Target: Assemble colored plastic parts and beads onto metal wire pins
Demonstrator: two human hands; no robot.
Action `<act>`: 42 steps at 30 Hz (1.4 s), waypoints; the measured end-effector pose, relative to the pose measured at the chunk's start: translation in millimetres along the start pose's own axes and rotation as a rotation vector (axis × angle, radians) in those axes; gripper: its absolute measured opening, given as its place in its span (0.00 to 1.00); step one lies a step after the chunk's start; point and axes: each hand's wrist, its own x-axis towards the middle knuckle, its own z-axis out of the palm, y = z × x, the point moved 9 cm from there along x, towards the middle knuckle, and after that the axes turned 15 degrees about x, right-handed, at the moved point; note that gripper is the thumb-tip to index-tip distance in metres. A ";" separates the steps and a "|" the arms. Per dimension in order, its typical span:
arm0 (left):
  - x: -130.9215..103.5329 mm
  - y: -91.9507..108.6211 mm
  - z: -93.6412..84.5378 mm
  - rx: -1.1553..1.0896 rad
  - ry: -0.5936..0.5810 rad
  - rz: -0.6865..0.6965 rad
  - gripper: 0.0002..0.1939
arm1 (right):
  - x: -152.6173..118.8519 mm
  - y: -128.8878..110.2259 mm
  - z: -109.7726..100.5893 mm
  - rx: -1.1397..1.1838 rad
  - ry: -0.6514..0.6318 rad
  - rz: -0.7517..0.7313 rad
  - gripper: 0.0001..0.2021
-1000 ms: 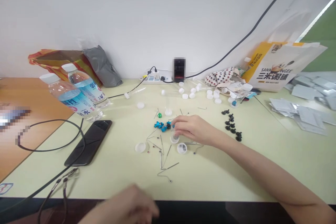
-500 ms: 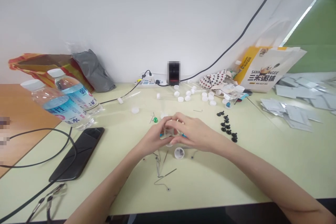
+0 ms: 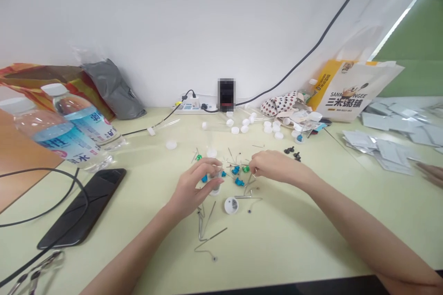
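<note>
My left hand [image 3: 194,188] is curled round a clear plastic tube [image 3: 215,180] standing on the table, with grey pieces in its lower part. To the right, my right hand [image 3: 275,166] is closed in a pinch low over the table; what its fingertips hold is hidden. Thin bent metal rods [image 3: 248,185] lie just under those fingertips, beside a green plastic piece [image 3: 246,169]. Between the hands are blue plastic pieces [image 3: 239,182]. Nearer me sits a white round cap [image 3: 231,205] with small dark bits inside. More bent metal rods [image 3: 206,239] lie in front.
White caps [image 3: 245,129] and a power strip [image 3: 188,107] are at the back. Left are water bottles [image 3: 69,143], a phone [image 3: 83,207] and a cable. Right are black parts [image 3: 296,156], a paper bag [image 3: 356,92], flat packets [image 3: 387,147] and another person's hand [image 3: 432,173].
My hands, close together before, have moved apart, the right one to the right. The blue and green pieces between them now show. Another person's hand has appeared at the right edge.
</note>
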 end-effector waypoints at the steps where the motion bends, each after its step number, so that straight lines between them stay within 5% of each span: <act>1: 0.7 2.6 -4.8 0.032 0.031 0.028 0.05 | 3.4 0.3 7.9 -0.024 -0.025 -0.008 0.06; 12: -3.5 -4.1 -10.4 0.056 0.098 -0.003 0.15 | 3.9 -23.9 36.3 -0.168 -0.079 -0.098 0.11; 19: 1.0 2.9 -11.5 0.049 0.046 0.003 0.06 | -3.3 -16.3 5.4 -0.077 -0.073 -0.078 0.09; 24: 2.1 6.9 -11.0 0.062 0.029 -0.021 0.05 | -17.8 -45.6 -46.7 0.699 0.099 -0.232 0.01; 30: -4.3 7.0 -3.9 0.097 0.062 -0.075 0.08 | -11.1 -66.6 -56.3 1.340 0.358 -0.342 0.05; 36: -13.4 -4.1 5.0 -0.104 0.101 -0.236 0.25 | -0.1 -66.1 -36.2 1.184 0.448 -0.278 0.06; 42: -11.6 -12.9 20.1 -0.070 -0.079 -0.319 0.28 | -4.4 -68.6 -38.8 0.897 0.434 -0.281 0.08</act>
